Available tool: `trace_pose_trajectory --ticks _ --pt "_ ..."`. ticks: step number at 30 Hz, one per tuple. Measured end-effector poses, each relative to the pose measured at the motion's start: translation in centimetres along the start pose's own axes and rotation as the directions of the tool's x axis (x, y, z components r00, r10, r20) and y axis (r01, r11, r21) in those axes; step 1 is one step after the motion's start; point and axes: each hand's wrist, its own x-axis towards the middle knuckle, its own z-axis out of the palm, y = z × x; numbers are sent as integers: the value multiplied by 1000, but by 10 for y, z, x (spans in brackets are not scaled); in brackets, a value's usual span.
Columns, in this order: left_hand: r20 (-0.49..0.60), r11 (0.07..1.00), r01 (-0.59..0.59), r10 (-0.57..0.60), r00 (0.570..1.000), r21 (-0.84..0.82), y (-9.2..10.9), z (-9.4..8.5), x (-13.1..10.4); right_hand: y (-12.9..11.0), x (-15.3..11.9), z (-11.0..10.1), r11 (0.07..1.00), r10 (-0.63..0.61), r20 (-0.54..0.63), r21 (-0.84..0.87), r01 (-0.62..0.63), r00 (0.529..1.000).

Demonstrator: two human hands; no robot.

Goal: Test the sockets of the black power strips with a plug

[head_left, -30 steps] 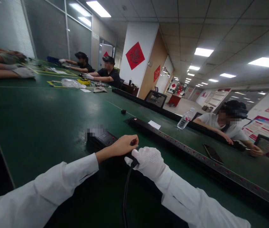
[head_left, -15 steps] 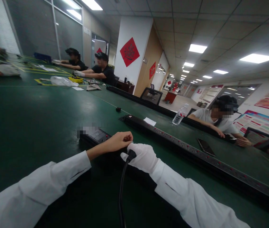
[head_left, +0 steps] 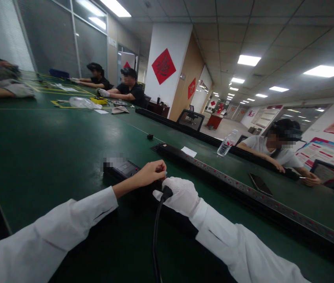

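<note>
My right hand [head_left: 181,195], in a white glove, is closed around the black plug [head_left: 167,192] of a thick cable [head_left: 155,239] that hangs down toward me. Just left of it, my bare left hand [head_left: 153,173] has its fingers curled in a pinch. A tiny pale blue bit shows at those fingertips, too small to name. Beneath both hands lies a long black power strip [head_left: 134,168] with sockets, a red switch and a box-like end at the left. My hands cover its middle, so I cannot tell whether the plug touches it.
Beyond my hands a second long power strip [head_left: 228,181] runs across the green table [head_left: 52,145]. Past it are a phone [head_left: 260,184], a water bottle [head_left: 227,143] and a white paper [head_left: 189,152]. A small black piece [head_left: 150,136] lies farther back. Other people sit around the table.
The view has shifted slightly, so the scene sits a little farther right. A pale blue bit now shows at my left fingertips. My right hand keeps its hold on the plug.
</note>
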Motion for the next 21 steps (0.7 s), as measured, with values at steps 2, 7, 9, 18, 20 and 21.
trace_pose_trajectory --ticks 2,7,9,18,20,21 --pt "-2 1000 18 -18 1000 -6 2 -1 -1 0 -1 -2 1000 -5 -9 19 5 1000" --pt "9 999 10 -11 1000 36 6 -1 -1 3 -2 -4 995 -32 -34 96 35 999" --pt "17 999 19 -20 1000 35 5 -1 -1 3 -2 -3 992 -37 -34 120 41 999" --pt "23 998 -5 4 1000 63 -2 -1 1 2 -3 0 987 -36 -42 153 42 998" --pt "24 998 -26 25 999 62 -3 -1 1 2 -3 2 988 -38 -45 145 44 998" --pt "27 998 -32 30 999 52 -3 0 1 3 -3 3 989 -35 -48 139 42 998"
